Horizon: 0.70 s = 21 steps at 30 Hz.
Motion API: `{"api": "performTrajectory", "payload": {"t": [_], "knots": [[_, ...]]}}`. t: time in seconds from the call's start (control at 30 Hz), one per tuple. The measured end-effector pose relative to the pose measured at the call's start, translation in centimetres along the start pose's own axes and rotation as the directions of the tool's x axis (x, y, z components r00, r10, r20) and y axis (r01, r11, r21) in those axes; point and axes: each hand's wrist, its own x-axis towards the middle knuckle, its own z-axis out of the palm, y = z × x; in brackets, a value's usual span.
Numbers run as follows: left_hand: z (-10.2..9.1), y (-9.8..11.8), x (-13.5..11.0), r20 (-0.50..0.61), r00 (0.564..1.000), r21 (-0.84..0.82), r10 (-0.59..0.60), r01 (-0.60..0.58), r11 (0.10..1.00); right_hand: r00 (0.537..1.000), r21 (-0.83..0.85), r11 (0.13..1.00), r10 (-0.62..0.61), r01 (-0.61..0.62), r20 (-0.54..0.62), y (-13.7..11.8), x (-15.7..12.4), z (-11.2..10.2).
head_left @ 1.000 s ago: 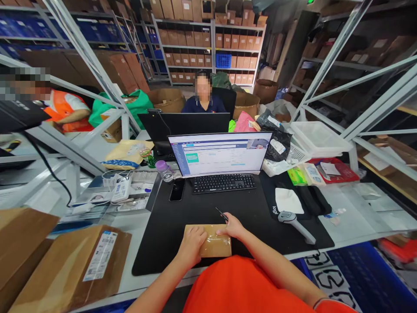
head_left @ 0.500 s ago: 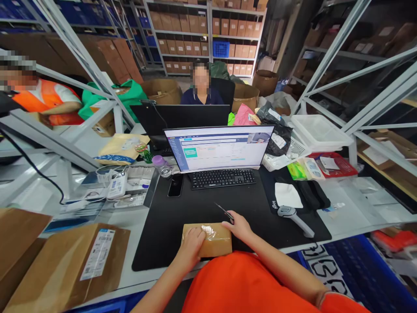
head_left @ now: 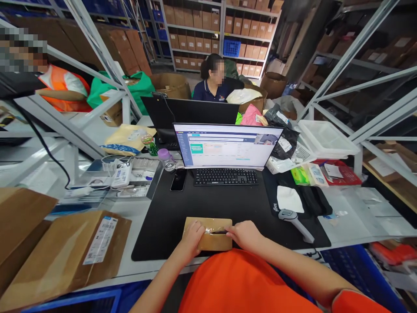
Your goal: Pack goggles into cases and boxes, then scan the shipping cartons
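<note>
Left hand [head_left: 192, 237] grips the small brown taped cardboard box [head_left: 215, 222], right hand [head_left: 245, 234] pinches a thin dark blade [head_left: 217, 232] across its top; grey handheld scanner [head_left: 295, 219] at 3 o'clock.

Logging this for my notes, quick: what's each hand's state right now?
Left hand: open, pressing on the small brown parcel.
Right hand: closed on a thin dark tool touching the parcel's top.

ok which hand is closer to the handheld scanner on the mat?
Right. The right hand, holding a dark tool, is at the right end of the small box, just left of the scanner. The left hand presses the box's left end, farther off.
</note>
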Motion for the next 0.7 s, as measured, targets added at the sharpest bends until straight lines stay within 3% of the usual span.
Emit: {"api": "performTrajectory", "payload": {"t": [0.17, 0.3, 0.57, 0.63, 0.7], "knots": [[0.1, -0.3, -0.2, -0.012, 1.0, -0.011, 0.021, -0.022, 1.0, 0.998, -0.06, 0.998, -0.006, 0.01, 0.057, -1.3, 0.1, -1.5], [-0.2, -0.2, 0.3, 0.006, 1.0, 0.002, 0.017, -0.017, 1.0, 0.997, -0.068, 0.998, 0.012, -0.007, 0.075, -0.6, -0.5, -2.1], [-2.1, 0.8, 1.0, 0.074, 0.996, 0.035, 0.041, -0.044, 0.998, 0.99, -0.01, 0.991, 0.136, -0.136, 0.046, 4.8, -4.3, -2.6], [-2.4, 0.9, 1.1, 0.099, 0.993, 0.033, 0.065, -0.068, 0.997, 0.983, 0.074, 0.98, 0.185, -0.184, -0.008, 6.6, -4.4, -2.7], [-2.5, 1.0, 1.3, 0.125, 0.989, 0.041, 0.084, -0.09, 0.995, 0.965, 0.262, 0.941, 0.245, -0.213, -0.098, 7.7, -3.1, -2.1]]}}
